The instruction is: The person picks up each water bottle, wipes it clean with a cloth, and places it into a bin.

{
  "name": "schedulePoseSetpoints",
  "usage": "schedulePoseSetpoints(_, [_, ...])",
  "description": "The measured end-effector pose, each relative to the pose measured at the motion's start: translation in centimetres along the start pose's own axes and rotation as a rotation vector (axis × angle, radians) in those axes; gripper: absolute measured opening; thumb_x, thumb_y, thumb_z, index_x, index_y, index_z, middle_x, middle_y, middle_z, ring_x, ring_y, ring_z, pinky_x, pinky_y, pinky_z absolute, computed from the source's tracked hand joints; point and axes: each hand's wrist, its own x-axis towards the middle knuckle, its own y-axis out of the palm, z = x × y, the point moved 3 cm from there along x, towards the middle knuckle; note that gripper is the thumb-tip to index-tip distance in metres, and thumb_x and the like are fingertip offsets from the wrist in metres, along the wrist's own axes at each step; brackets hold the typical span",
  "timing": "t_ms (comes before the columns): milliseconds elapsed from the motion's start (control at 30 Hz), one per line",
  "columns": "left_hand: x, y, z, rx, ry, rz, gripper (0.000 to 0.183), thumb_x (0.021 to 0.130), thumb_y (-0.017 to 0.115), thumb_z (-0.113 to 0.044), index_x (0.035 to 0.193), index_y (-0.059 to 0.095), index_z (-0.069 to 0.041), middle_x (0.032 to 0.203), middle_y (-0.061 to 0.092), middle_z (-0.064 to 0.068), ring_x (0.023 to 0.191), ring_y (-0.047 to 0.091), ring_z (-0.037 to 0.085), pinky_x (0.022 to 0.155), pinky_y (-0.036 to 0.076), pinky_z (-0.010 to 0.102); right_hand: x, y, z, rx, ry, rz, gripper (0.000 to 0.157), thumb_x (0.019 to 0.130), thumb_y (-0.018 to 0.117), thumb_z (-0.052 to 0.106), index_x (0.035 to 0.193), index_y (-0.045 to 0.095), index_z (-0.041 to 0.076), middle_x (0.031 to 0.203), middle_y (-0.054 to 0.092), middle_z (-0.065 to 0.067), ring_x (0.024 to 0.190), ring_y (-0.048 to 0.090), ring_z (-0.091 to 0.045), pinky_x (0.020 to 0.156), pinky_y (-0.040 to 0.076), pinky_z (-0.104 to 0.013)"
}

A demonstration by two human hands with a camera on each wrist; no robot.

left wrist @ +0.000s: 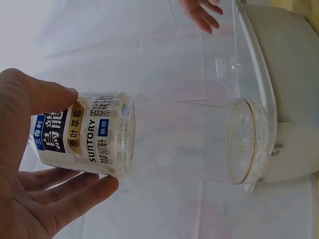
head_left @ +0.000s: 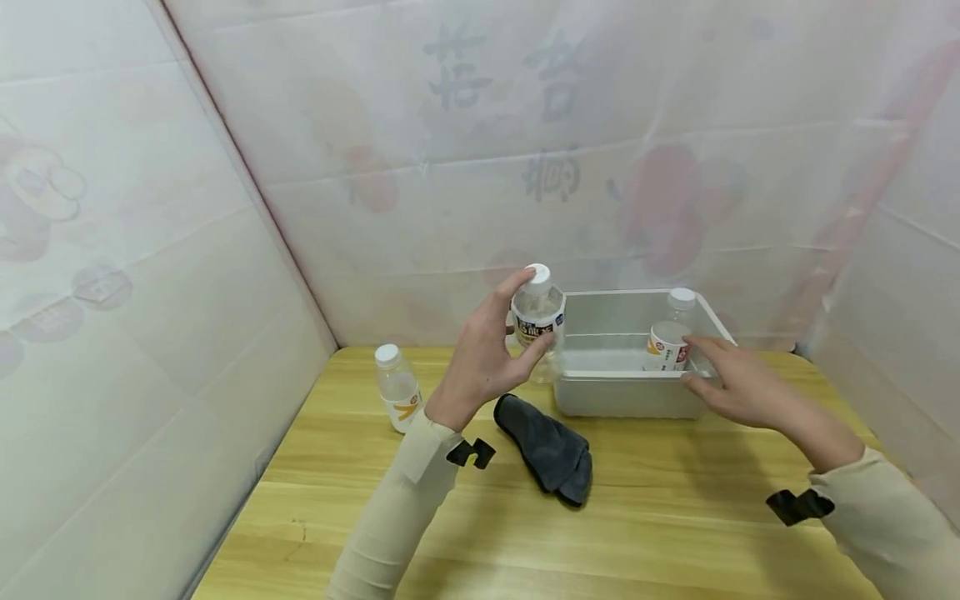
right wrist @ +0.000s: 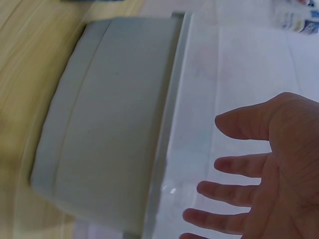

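My left hand (head_left: 483,354) grips a clear plastic bottle (head_left: 538,310) round its label, thumb on the near side. The bottle has a white cap and a SUNTORY label (left wrist: 82,132), and its bare lower part (left wrist: 194,142) reaches down by the left end of a pale grey plastic bin (head_left: 630,400). Over the bin's right end hovers my right hand (head_left: 750,385), fingers spread and holding nothing in the right wrist view. Inside the bin, just left of those fingers, stands another white-capped bottle (head_left: 667,333); whether a fingertip touches it I cannot tell.
On the wooden table (head_left: 337,500), a third white-capped bottle (head_left: 397,387) stands left of my left forearm. A dark grey cloth (head_left: 546,448) lies folded in front of the bin. Printed fabric walls (head_left: 450,208) enclose the table at the back and sides.
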Motion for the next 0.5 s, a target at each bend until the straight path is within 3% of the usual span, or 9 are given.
schedulePoseSetpoints(200, [1.2,0.8,-0.3,-0.019,0.009,-0.008,0.079,0.092,0.075,-0.024,0.156,0.029,-0.020,0.141,0.057,0.011,0.119,0.065,0.024,0.078,0.062,0.025,0.4,0.5,-2.7,-0.023,0.078,0.021,0.069,0.101,0.062,0.028,0.149,0.035,-0.013,0.144,0.037,-0.047,0.124,0.041,-0.068,0.095,0.040,-0.077])
schedulePoseSetpoints(500, [2.9,3.8,-0.9,-0.091,0.004,0.019,0.081,0.091,0.076,-0.024,0.155,0.027,-0.021,0.141,0.056,0.012,0.119,0.065,0.024,0.074,0.061,0.023,0.3,1.3,-5.8,0.015,0.168,0.056,0.078,0.105,0.053,0.034,0.144,0.026,-0.028,0.143,0.026,-0.055,0.123,0.034,-0.073,0.099,0.034,-0.079])
